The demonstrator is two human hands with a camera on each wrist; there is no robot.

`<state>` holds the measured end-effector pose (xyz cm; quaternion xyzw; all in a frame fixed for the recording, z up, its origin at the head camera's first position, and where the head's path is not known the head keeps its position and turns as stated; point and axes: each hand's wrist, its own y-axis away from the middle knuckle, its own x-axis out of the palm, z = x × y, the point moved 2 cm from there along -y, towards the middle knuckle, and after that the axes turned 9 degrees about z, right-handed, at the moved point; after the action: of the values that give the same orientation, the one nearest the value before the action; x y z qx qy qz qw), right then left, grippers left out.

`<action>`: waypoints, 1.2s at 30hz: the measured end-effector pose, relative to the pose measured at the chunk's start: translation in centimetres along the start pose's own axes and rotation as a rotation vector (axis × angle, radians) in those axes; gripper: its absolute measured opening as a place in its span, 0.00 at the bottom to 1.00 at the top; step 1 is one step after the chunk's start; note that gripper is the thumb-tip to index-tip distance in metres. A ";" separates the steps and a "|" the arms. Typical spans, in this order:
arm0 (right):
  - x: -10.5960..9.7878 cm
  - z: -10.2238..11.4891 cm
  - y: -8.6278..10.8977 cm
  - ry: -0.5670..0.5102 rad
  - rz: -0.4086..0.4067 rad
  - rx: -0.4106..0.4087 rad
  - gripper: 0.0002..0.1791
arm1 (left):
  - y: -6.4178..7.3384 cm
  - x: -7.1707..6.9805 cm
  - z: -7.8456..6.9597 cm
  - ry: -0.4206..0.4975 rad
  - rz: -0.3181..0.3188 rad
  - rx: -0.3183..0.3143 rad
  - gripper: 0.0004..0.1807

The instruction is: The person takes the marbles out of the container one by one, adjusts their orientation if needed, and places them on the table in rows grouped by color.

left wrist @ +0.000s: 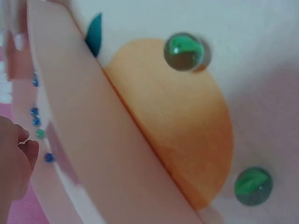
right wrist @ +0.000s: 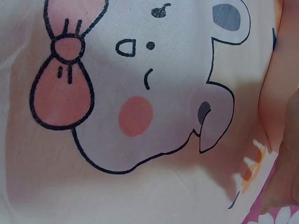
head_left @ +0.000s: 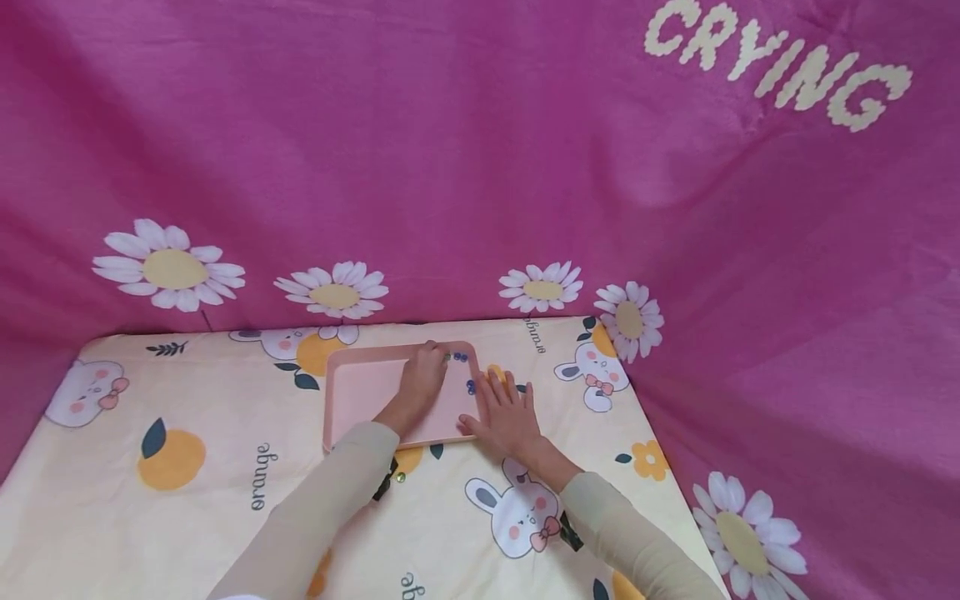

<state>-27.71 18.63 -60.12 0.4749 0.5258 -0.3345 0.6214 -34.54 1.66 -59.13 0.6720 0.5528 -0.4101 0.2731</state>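
A shallow pink tray lies on the patterned cloth. My left hand reaches into it near the far rim, fingers curled. In the left wrist view its fingertips are right beside a green marble and a blue marble; I cannot tell whether they pinch anything. More blue marbles lie at the tray's far right corner, and others along its right side. My right hand rests on the tray's right rim with fingers spread; only its edge shows in the right wrist view.
Outside the tray's near side, two green-swirled marbles, one upper and one lower, lie on the cloth near a printed orange. A magenta curtain with daisies hangs behind and to the right of the table.
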 end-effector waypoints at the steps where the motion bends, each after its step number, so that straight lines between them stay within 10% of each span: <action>1: -0.1 0.0 0.0 0.000 0.000 0.001 0.49 | 0.0 -0.2 -0.3 0.024 -0.003 0.000 0.09; 8: -0.5 -0.4 -0.2 0.025 -0.001 0.004 0.49 | 1.0 -1.6 -1.8 0.203 -0.040 0.052 0.08; 15: -0.2 -0.3 -0.1 0.025 -0.012 -0.009 0.49 | 3.9 -2.1 -2.4 0.463 0.054 0.080 0.11; 36: 0.1 -0.1 -0.2 0.057 -0.064 -0.021 0.48 | 14.3 -2.2 -2.3 0.565 0.207 0.187 0.10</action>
<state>-27.94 18.69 -60.24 0.4607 0.5617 -0.3348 0.6002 -20.21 -1.06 -57.29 0.8342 0.4955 -0.2263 0.0858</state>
